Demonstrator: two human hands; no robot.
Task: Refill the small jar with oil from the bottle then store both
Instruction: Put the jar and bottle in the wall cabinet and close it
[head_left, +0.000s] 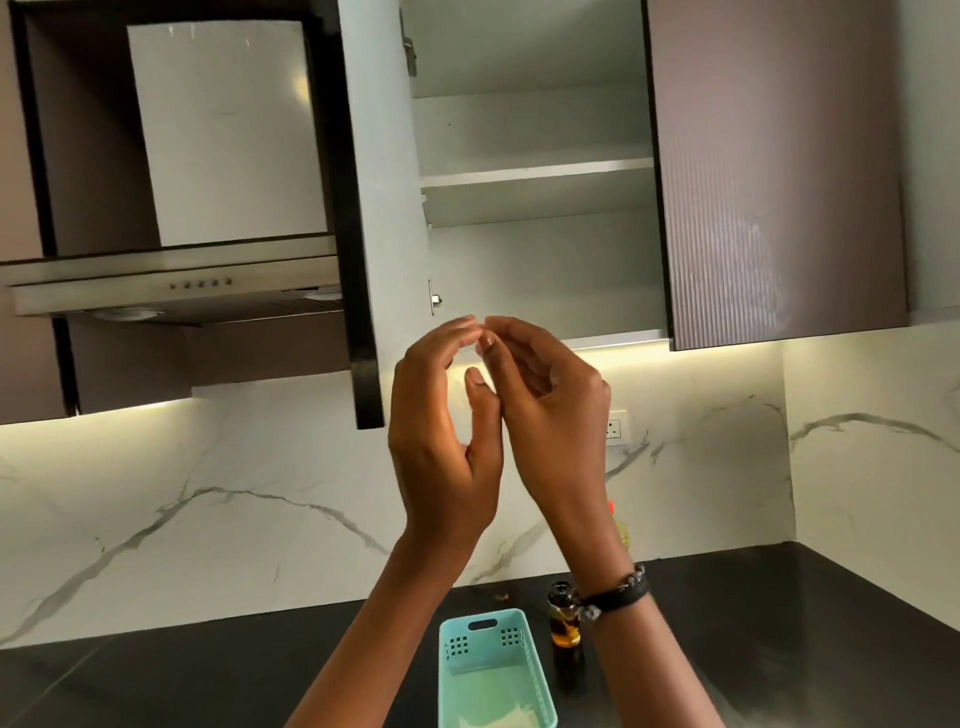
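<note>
Both hands are raised in front of the open cabinet (540, 171), above the jar (564, 616), and grip nothing. The left hand (441, 431) has its fingers (457, 327) loosely curled and open; the right hand (550, 410) curls toward it, fingertips nearly meeting, as if rubbing or wiping.

The jar stands on the counter (779, 623) just right of the teal basket (493, 670), partly hidden by the right wrist, with amber oil low inside it. Behind the jar, the bottle (615, 525) shows only a red cap and a yellowish sliver beside the right forearm.

Judged from this, neither vessel is stored yet, and the shelves above look bare. Whether the jar is capped I cannot tell. To do the step well, the fingers should be dry before gripping oily glass. Then lower one hand to the jar, grasp it around the body, and keep it upright on the way up to the lower shelf (540, 322).
</note>
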